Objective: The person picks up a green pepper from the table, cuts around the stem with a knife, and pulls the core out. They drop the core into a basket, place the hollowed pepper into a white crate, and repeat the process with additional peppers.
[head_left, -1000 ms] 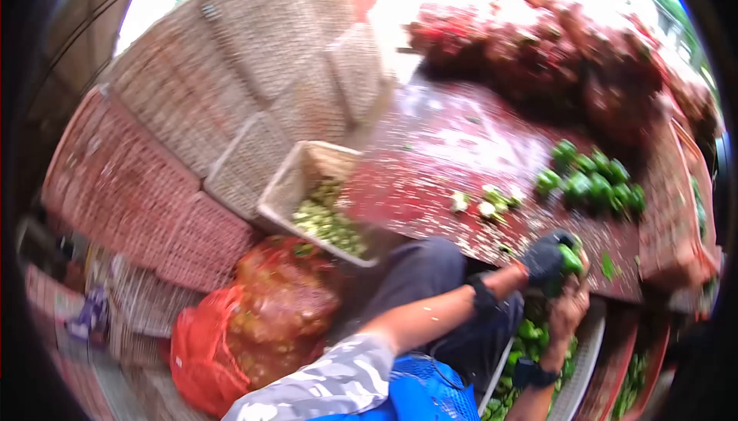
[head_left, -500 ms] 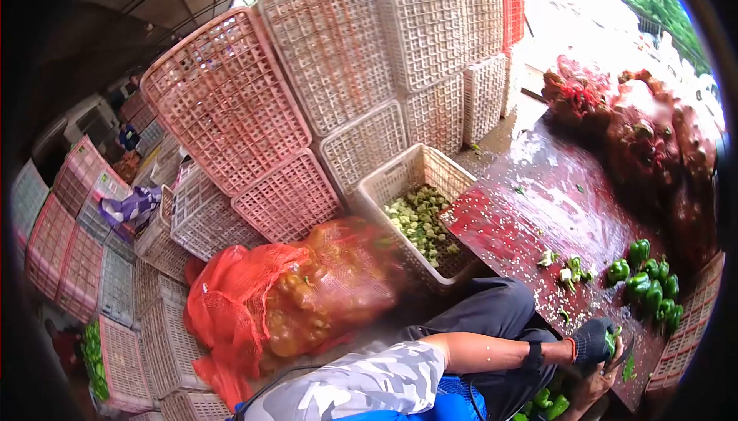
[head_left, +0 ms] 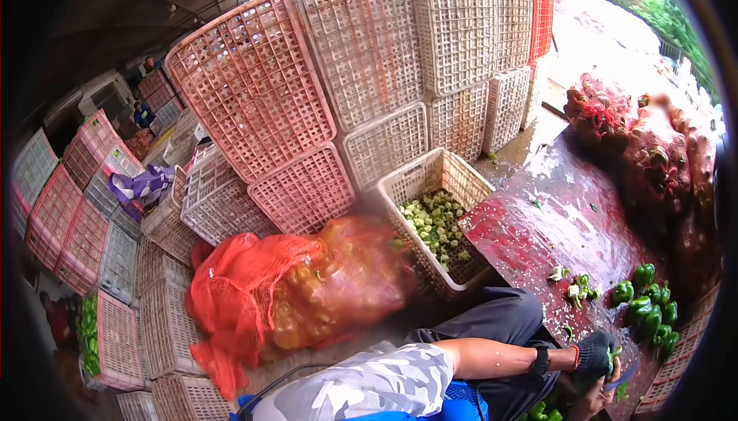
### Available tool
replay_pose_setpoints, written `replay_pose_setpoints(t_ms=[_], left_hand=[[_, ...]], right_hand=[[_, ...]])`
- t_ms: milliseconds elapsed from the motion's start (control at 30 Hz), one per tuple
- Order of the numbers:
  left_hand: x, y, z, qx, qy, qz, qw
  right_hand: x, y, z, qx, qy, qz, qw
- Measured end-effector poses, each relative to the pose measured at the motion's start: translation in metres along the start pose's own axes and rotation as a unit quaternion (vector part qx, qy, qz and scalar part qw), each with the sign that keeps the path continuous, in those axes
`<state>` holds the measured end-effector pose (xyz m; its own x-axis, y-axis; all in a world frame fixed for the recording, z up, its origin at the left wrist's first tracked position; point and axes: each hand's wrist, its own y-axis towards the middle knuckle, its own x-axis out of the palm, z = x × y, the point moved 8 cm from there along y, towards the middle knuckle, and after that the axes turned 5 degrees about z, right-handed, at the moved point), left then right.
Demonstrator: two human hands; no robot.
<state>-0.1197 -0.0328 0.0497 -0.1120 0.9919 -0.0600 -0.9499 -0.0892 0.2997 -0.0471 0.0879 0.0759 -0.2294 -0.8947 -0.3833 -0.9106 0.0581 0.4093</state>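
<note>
My left hand [head_left: 595, 355], in a dark knitted glove, is closed around a green bell pepper [head_left: 613, 354], of which only a small part shows. Just below it, my bare right hand [head_left: 592, 401] grips a knife [head_left: 621, 376], its blade pointing out to the right beside the pepper. Both hands are at the near edge of a wet red table [head_left: 553, 213] strewn with pale seeds. Several whole green peppers [head_left: 646, 309] sit in a cluster beyond my hands, and cut pepper cores [head_left: 580, 290] lie to their left.
A white crate [head_left: 396, 221] of pepper cores stands against the table's left side. Left of it rests a red mesh sack [head_left: 307, 290]. Stacked crates [head_left: 361, 44] rise behind, and filled net sacks [head_left: 653, 144] occupy the far right. More peppers [head_left: 542, 412] lie below my arm.
The view has shifted a little, so the surroundings sit farther right. The knife blade now shows more clearly beside the pepper. My left hand still holds the pepper.
</note>
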Motion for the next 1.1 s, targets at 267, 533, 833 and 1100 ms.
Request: replay_pose_setpoints(t_ms=[267, 533, 833, 1100], left_hand=[[0.028, 0.007, -0.03, 0.029, 0.069, -0.056, 0.996], [0.02, 0.011, -0.015, 0.041, 0.079, -0.049, 0.995], [-0.005, 0.005, 0.001, 0.048, 0.093, -0.027, 0.994], [-0.025, 0.007, 0.023, 0.12, 0.146, -0.027, 0.982]], right_hand=[[-0.001, 0.0, -0.012, 0.01, -0.054, 0.004, 0.998], [-0.009, -0.003, -0.023, 0.02, -0.09, 0.009, 0.996], [-0.002, -0.003, -0.02, -0.011, -0.069, 0.004, 0.998], [-0.009, -0.002, 0.009, -0.036, -0.034, 0.017, 0.999]])
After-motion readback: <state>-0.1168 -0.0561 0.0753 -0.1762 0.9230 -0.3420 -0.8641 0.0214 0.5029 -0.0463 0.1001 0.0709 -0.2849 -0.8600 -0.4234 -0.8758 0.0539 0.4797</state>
